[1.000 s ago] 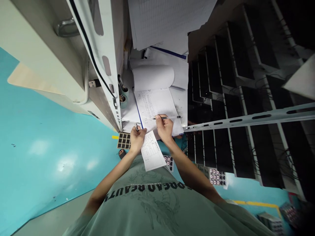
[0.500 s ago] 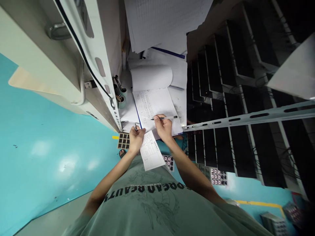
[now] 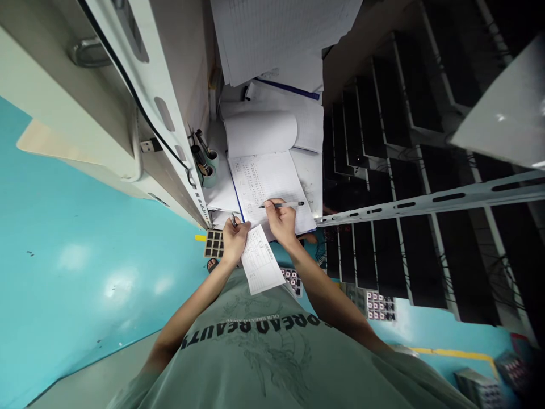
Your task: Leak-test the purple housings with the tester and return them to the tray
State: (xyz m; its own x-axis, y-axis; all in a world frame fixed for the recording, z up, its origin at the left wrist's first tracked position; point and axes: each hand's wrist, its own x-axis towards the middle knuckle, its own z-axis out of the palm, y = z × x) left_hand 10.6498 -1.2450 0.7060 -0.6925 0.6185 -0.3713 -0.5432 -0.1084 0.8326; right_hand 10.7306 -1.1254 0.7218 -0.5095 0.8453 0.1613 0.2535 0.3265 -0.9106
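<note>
An open notebook [image 3: 266, 179] with handwriting in columns lies on a narrow white shelf, its upper pages curled back. My right hand [image 3: 281, 218] is closed around a pen [image 3: 292, 204], whose tip points left at the written page. At the notebook's lower left corner, my left hand [image 3: 235, 236] is closed on the edge of a printed paper slip [image 3: 261, 264]. The slip hangs over my shirt. A small dark object, perhaps a pen cap, sticks up from the left fingers.
Pen holders [image 3: 208, 170] stand left of the notebook, beside a perforated metal post [image 3: 164, 111]. More lined papers [image 3: 281, 34] lie beyond. Racks of black panels [image 3: 395, 142] fill the right, behind a slotted rail [image 3: 395, 209]. Several trays of small parts [image 3: 381, 307] sit low down.
The view has shifted slightly. My right hand and the pen are almost where they were, a touch further left; both hands keep their hold.
</note>
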